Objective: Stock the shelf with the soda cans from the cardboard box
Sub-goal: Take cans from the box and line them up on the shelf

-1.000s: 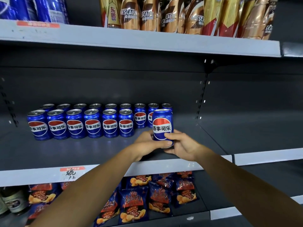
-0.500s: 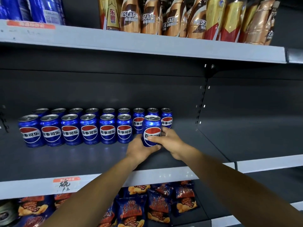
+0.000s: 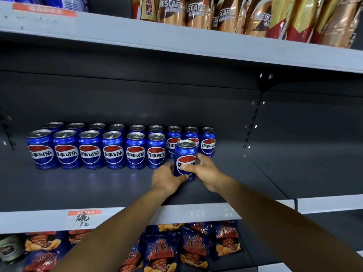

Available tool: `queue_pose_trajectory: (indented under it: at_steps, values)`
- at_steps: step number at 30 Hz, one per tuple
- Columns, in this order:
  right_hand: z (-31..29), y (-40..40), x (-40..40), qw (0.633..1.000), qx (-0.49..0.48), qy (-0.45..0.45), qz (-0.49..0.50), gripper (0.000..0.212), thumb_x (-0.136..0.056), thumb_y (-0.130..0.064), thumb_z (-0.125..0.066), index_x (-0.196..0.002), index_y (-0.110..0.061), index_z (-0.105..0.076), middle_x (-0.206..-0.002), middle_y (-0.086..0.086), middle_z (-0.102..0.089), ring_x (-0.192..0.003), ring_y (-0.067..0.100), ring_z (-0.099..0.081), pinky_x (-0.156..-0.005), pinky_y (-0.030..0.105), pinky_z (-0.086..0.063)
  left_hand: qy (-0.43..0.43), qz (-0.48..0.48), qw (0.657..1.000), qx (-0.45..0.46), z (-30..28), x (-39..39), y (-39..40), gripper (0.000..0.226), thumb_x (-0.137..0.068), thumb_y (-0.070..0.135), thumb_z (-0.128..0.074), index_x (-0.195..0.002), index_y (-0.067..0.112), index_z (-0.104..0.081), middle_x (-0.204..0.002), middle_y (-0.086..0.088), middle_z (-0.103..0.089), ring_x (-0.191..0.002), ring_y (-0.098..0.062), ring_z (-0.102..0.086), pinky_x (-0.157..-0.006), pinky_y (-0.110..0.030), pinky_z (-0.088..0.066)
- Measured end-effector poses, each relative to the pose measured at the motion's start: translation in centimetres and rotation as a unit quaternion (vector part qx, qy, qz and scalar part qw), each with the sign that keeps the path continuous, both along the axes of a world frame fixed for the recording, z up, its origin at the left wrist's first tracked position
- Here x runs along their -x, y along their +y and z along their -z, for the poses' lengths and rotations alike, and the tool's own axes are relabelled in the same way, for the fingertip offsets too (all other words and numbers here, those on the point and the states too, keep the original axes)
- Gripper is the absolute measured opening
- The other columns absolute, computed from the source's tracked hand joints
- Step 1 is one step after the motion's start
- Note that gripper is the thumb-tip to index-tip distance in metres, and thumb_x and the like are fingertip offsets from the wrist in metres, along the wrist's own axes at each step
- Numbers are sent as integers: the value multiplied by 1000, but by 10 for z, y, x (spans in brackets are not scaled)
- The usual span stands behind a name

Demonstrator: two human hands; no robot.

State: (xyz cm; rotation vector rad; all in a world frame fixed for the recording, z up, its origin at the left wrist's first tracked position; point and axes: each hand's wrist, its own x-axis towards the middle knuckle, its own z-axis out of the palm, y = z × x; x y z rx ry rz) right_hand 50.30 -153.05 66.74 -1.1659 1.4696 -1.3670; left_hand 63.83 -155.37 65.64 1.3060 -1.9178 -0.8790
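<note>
Held can: we hold one blue soda can (image 3: 185, 160) upright with both hands, low over the shelf (image 3: 98, 185), in front of the back row and just right of the front row's last can.
Left hand: our left hand (image 3: 167, 178) curls its fingers round the lower left side of the can.
Right hand: our right hand (image 3: 204, 170) wraps the right side, with the thumb across the logo.
Contact with shelf: we cannot tell if the can's bottom already touches the shelf, because the hands hide it.
Risk one: if we push it left too fast, it may hit the sixth front can (image 3: 156, 150) and shift the neat row.
Risk two: if we let go while it is tilted, it may tip and roll toward the shelf edge.
Risk three: the logo may end up turned away from the front.
Count, front row: six cans standing.
Count, back row: nine cans.
Count, total: sixteen with the held one.
Cardboard box: not in view.
</note>
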Motion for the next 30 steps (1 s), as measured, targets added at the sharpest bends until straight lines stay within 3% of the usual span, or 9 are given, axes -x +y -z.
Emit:
queue_pose_trajectory:
  at_steps: [9,22,30]
  values:
    - [18,-20,5,1000,-4,-5,-6,50,-80,-1,-71,-126,-10,-53,-119,7,-65,-111,19,-61,-99,38,-49,-30,-24,999,0,1,1,-12,38,-79,27,-75,-112,13,-63,-105,-3,-68,-100,-19,-62,-85,-27,-48]
    - [26,-48,5,1000,-7,11,-5,57,-80,-4,-72,-131,-11,-48,-121,6,-64,-113,19,-60,-101,43,-47,-67,-54,996,14,8,5,-35,35,-80,33,-74,-110,18,-66,-104,-1,-70,-101,-21,-63,-88,-31,-50]
    - [25,-60,1,1000,-8,28,8,60,-80,-7,-72,-133,-14,-45,-121,2,-62,-113,16,-58,-102,41,-46,-74,-103,992,-4,11,9,-45,25,-82,37,-71,-95,16,-67,-99,-4,-69,-98,-24,-62,-78,-29,-47]
